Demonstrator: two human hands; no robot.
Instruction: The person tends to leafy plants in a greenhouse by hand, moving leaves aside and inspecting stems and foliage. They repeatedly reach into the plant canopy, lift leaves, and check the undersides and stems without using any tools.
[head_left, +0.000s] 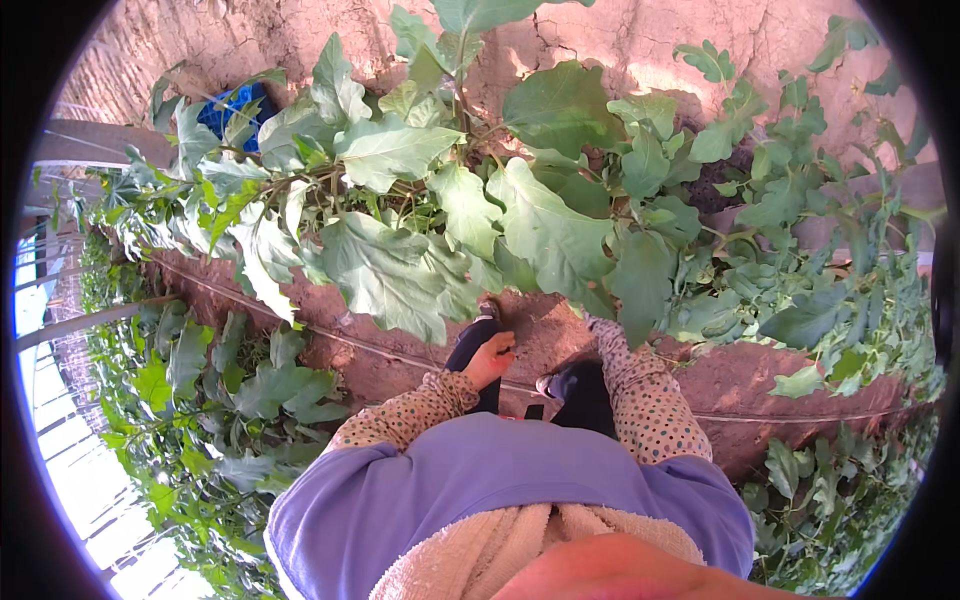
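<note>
My left hand (491, 358) hangs in front of my left thigh, below the big leaves; its fingers look curled, and whether it holds anything does not show. My other arm, in a polka-dot sleeve (649, 397), reaches forward under a large lobed leaf (555, 225), and that leaf and others hide its hand. Broad grey-green leaves (382, 266) of a plant that looks like eggplant spread just ahead of both arms. A thick upright stem (461, 105) rises from the middle of the plant row.
A blue plastic crate (238, 112) stands behind the leaves at the upper left. A thin pipe or line (360, 343) runs along the soil across my feet. More leafy plants (262, 397) grow on both lower sides. Cracked dry ground (637, 37) lies beyond the row.
</note>
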